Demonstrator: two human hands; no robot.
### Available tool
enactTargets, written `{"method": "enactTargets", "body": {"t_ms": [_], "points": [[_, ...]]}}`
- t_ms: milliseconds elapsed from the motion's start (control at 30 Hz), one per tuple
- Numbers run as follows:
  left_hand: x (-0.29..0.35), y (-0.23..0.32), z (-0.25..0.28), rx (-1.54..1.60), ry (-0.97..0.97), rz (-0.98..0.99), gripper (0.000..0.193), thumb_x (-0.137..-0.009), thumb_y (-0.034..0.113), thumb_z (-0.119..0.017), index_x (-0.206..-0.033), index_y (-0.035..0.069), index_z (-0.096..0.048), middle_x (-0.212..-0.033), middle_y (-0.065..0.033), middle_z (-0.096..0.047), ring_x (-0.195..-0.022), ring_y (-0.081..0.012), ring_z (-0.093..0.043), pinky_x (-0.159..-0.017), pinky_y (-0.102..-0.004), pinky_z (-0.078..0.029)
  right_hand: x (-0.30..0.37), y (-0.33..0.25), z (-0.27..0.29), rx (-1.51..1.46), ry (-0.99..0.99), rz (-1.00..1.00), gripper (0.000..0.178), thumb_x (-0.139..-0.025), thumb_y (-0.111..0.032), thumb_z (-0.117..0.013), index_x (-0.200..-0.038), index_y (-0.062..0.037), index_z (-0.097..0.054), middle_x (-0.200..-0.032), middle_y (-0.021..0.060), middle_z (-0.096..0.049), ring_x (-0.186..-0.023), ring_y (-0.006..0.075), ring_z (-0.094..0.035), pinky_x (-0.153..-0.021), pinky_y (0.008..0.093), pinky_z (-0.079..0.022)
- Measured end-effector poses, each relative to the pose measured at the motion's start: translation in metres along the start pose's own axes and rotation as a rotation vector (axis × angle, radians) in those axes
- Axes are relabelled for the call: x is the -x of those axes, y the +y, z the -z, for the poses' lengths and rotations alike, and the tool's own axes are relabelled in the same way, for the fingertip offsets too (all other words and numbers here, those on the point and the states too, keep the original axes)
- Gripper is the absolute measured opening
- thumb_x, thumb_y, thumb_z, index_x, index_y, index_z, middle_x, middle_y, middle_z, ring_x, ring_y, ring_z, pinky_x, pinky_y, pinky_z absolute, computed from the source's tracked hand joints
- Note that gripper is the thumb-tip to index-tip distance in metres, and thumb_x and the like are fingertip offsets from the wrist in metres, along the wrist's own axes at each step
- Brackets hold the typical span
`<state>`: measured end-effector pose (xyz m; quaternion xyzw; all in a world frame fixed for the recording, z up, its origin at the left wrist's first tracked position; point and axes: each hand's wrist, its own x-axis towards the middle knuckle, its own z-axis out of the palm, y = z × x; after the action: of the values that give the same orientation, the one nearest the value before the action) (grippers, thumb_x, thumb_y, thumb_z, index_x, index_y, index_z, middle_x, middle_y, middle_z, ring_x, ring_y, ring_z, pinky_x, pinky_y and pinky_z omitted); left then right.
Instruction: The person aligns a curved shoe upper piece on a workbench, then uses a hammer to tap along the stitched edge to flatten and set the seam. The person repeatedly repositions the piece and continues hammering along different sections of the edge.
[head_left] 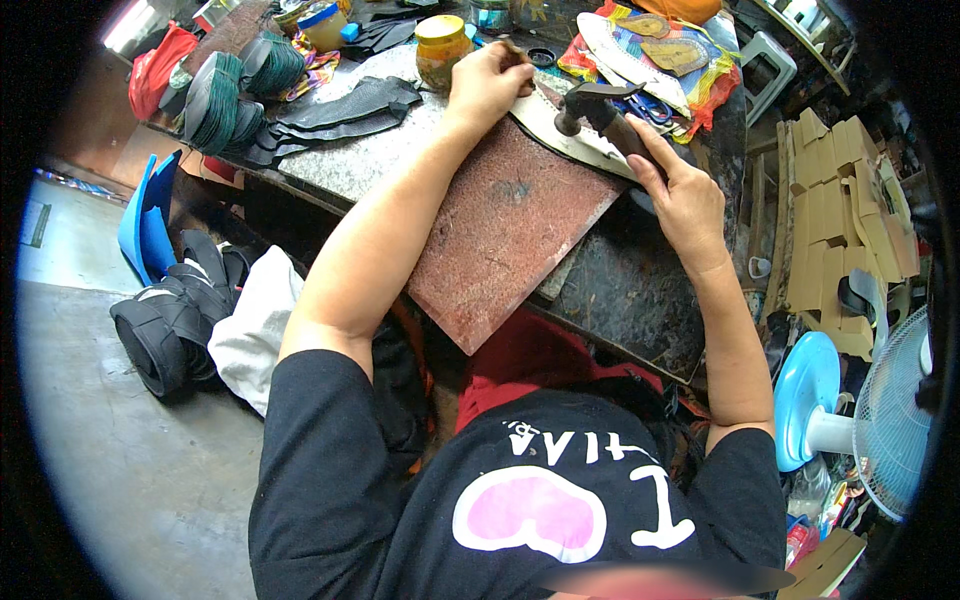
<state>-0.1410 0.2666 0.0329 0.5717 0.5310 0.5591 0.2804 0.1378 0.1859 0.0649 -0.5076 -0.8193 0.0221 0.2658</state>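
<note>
Red-brown slab (510,225) here, and along its far edge lies a curved pale strip (541,120)! The left hand (485,88), fingers curled tight, pinches the strip's far end; the right hand (685,195) is wrapped round a hammer (606,116) by its dark handle, head over the strip, touching or not I can't tell. Beside the left hand, a yellow-lidded jar (441,58).

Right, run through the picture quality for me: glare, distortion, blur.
All in the head view: black corners ring the fisheye circle; a bright patch at upper left is washed out; the grey floor has a pale sheen; the fan sits near the distorted right rim; a blurred smear crosses the bottom edge; the hammer looks fairly clear.
</note>
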Motion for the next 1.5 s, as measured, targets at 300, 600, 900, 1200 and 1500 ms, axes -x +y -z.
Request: {"method": "enactTargets", "body": {"t_ms": [300,600,900,1200,1500], "points": [[-0.001,-0.004,0.006,0.159,-0.089,0.029,0.016,-0.092,0.007,-0.069,-0.103,-0.005,-0.067,-0.091,-0.0101,-0.073,-0.075,-0.0137,-0.072,-0.066,-0.0241,-0.059,-0.003,-0.005,0.004,-0.008,-0.003,-0.015,0.044,-0.097,-0.052,-0.056,-0.139,-0.0383,-0.057,-0.094,0.0162,-0.073,-0.084,0.0372,-0.071,-0.069,0.0458,-0.055],[0.005,0.004,0.007,-0.261,-0.068,-0.240,0.018,-0.086,0.012,-0.074,-0.100,0.002,-0.070,-0.086,-0.0130,-0.075,-0.081,-0.0196,-0.074,-0.074,-0.0324,-0.057,-0.015,-0.004,0.013,-0.077,-0.037,-0.045,0.040,-0.097,-0.048,-0.061,-0.136,-0.0377,-0.061,-0.103,0.0132,-0.074,-0.088,0.0314,-0.073,-0.074,0.0400,-0.056],[0.013,0.025,0.000,-0.521,-0.079,-0.520,0.016,-0.085,0.013,-0.072,-0.096,0.002,-0.066,-0.086,-0.0194,-0.069,-0.083,-0.0382,-0.069,-0.072,-0.0418,-0.055,-0.062,-0.022,0.045,-0.454,0.550,0.380,0.042,-0.102,-0.023,-0.063,-0.143,-0.0210,-0.059,-0.077,-0.0033,-0.064,-0.065,0.0038,-0.054,-0.057,0.0189,-0.044],[0.014,0.011,0.000,-0.493,0.012,-0.454,0.023,-0.085,0.017,-0.074,-0.101,0.001,-0.066,-0.086,-0.0173,-0.071,-0.082,-0.0326,-0.072,-0.073,-0.0404,-0.056,-0.007,0.001,0.016,0.013,0.026,0.037,0.043,-0.097,-0.054,-0.056,-0.138,-0.0412,-0.058,-0.090,0.0153,-0.073,-0.081,0.0369,-0.071,-0.067,0.0469,-0.056],[0.011,0.002,0.007,0.467,0.080,0.150,0.012,-0.095,0.005,-0.066,-0.103,-0.004,-0.067,-0.096,-0.0114,-0.072,-0.075,-0.0156,-0.071,-0.068,-0.0250,-0.061,0.004,-0.001,0.005,-0.003,0.015,0.017,0.043,-0.098,-0.049,-0.056,-0.139,-0.0372,-0.056,-0.087,0.0160,-0.072,-0.078,0.0367,-0.071,-0.064,0.0470,-0.055]]}}
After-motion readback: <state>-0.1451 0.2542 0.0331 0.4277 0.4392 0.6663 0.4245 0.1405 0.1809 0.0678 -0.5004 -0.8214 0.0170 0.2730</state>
